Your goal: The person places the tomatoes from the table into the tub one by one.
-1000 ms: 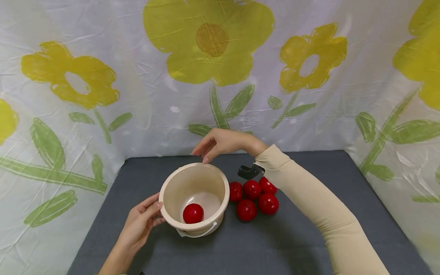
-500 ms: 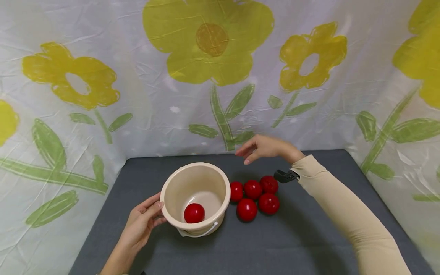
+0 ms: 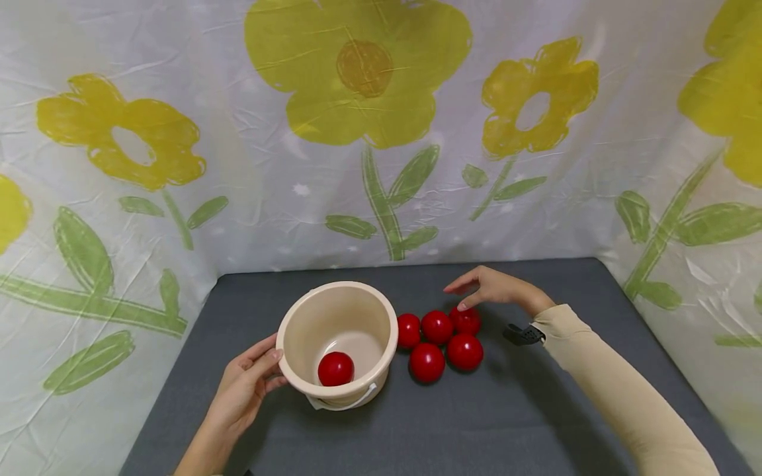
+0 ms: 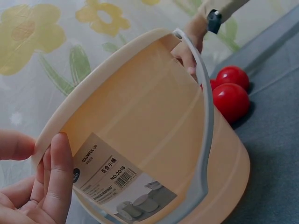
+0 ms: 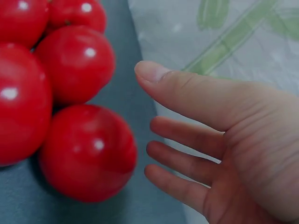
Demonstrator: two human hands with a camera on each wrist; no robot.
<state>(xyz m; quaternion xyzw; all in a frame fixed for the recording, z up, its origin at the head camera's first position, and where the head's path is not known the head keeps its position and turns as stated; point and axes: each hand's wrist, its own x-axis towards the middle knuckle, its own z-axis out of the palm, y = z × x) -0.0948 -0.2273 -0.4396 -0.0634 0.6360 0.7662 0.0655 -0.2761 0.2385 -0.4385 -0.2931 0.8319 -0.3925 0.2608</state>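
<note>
Your right hand hovers just above the far edge of the cluster of five red balls on the grey table. Its fingers are loosely spread and slightly bent and hold nothing. The nearest ball, the rear right one of the cluster, lies directly below and slightly toward you from the fingertips. In the right wrist view that ball sits just beside the open palm, and I see no contact between them. The fingers point toward the cluster, with the thumb above them. The right hand is plainly the nearer of the two to the loose balls.

Your left hand rests against the left outer wall of the cream bucket. In the left wrist view its fingers lie straight and flat on the bucket's labelled side, pressing rather than curling round it. The bucket stands upright, immediately left of the cluster, with its pale handle lying down against the side. One red ball already lies on its bottom.

The balls are round, so they have no long axis. They are glossy, uniformly red and closely packed, several of them touching. The surface looks smooth and hard, and I judge them liable to roll if nudged.
</note>
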